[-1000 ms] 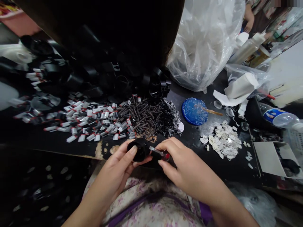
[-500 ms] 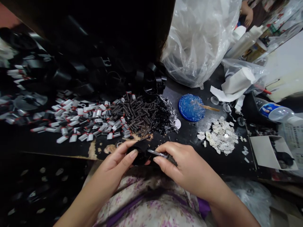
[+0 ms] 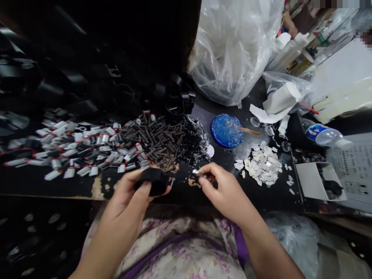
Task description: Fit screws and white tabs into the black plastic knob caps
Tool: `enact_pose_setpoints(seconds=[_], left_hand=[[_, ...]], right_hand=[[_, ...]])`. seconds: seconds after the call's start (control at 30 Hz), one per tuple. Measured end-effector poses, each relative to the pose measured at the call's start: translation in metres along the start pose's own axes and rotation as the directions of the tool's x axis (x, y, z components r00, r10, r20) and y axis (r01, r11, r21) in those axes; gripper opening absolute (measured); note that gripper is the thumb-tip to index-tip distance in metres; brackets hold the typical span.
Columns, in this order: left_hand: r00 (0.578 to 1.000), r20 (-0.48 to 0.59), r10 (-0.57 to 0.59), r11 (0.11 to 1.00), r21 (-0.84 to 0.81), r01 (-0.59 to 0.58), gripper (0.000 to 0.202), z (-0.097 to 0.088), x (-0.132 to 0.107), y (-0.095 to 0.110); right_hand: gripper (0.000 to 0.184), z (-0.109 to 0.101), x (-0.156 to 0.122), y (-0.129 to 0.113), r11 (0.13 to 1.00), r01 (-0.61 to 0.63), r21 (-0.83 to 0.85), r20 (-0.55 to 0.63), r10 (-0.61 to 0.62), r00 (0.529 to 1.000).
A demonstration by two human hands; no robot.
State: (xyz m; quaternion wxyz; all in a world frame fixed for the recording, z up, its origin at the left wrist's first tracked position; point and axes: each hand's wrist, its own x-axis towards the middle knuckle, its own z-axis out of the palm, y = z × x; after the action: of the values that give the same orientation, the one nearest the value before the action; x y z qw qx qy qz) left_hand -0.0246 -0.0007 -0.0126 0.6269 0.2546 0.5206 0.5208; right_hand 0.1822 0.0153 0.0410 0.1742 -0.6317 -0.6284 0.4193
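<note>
My left hand [image 3: 129, 197] is closed around a black ring-shaped plastic part [image 3: 157, 182], its opening tilted toward me. A small metal tab [image 3: 172, 181] shows at the right side of that part. To the right, my right hand [image 3: 222, 190] pinches a small piece [image 3: 196, 172] with a light shiny end. A bit of red shows between the fingers, and the rest of the piece is hidden. Beyond the hands lie grey cylinders with red rings [image 3: 94, 147], dark coil springs [image 3: 162, 141] and a heap of small black pieces [image 3: 196, 141].
A blue lid with clear grease [image 3: 223, 131] holds a wooden stick [image 3: 250, 131]. Nearby are flat whitish plates [image 3: 266, 164], an open white box [image 3: 310, 182] and a plastic bottle [image 3: 325, 135]. A large clear bag [image 3: 229, 58] stands behind. Black parts fill the back left.
My hands have moved apart, the left carrying the black part leftward. The slim metal-tipped item is no longer at the part's opening; the right hand now shows a light shiny end. The view has shifted.
</note>
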Motion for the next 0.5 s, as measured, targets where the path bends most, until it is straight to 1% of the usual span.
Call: enact_pose_setpoints(seconds=[0.03,0.07,0.1,0.17,0.23,0.3,0.33,0.4,0.47,0.5], left_hand=[[0.997,0.008,-0.08,0.994,-0.074,0.081,0.017,0.008,-0.001,-0.003],[0.992,0.029,-0.121,0.986,-0.11,0.124,0.019,0.014,-0.001,-0.005],[0.989,0.047,-0.141,0.982,-0.116,0.146,0.022,0.018,-0.002,-0.007],[0.985,0.056,-0.164,0.977,-0.127,0.17,0.025,0.022,-0.003,-0.009],[0.984,0.056,-0.17,0.976,-0.131,0.176,0.024,0.021,-0.003,-0.009],[0.981,0.071,-0.178,0.974,-0.126,0.186,0.024,0.02,-0.004,-0.008],[0.98,0.076,-0.185,0.973,-0.126,0.193,0.024,0.02,-0.004,-0.007],[0.977,0.09,-0.193,0.97,-0.135,0.204,0.026,0.023,-0.003,-0.005],[0.972,0.11,-0.209,0.964,-0.147,0.224,0.027,0.027,-0.003,-0.004],[0.969,0.117,-0.216,0.96,-0.153,0.233,0.027,0.029,-0.002,-0.004]], right_hand=[[0.012,-0.001,0.004,0.002,0.983,-0.013,-0.181,-0.065,0.001,0.998],[0.013,-0.002,0.007,0.004,0.945,-0.031,-0.325,-0.096,-0.001,0.995],[0.011,-0.002,0.01,0.005,0.903,-0.042,-0.428,-0.101,-0.002,0.995],[0.005,0.001,0.015,0.006,0.832,-0.027,-0.553,-0.091,-0.028,0.995],[0.008,0.006,0.018,0.007,0.771,-0.005,-0.636,-0.094,-0.072,0.993],[0.008,0.012,0.019,0.009,0.738,0.019,-0.675,-0.088,-0.106,0.99],[0.007,0.014,0.019,0.009,0.745,0.041,-0.666,-0.084,-0.129,0.988],[0.006,0.018,0.018,0.011,0.79,0.116,-0.602,-0.086,-0.208,0.974],[0.006,0.021,0.015,0.01,0.83,0.219,-0.513,-0.104,-0.314,0.944],[0.005,0.022,0.013,0.01,0.836,0.266,-0.479,-0.121,-0.363,0.924]])
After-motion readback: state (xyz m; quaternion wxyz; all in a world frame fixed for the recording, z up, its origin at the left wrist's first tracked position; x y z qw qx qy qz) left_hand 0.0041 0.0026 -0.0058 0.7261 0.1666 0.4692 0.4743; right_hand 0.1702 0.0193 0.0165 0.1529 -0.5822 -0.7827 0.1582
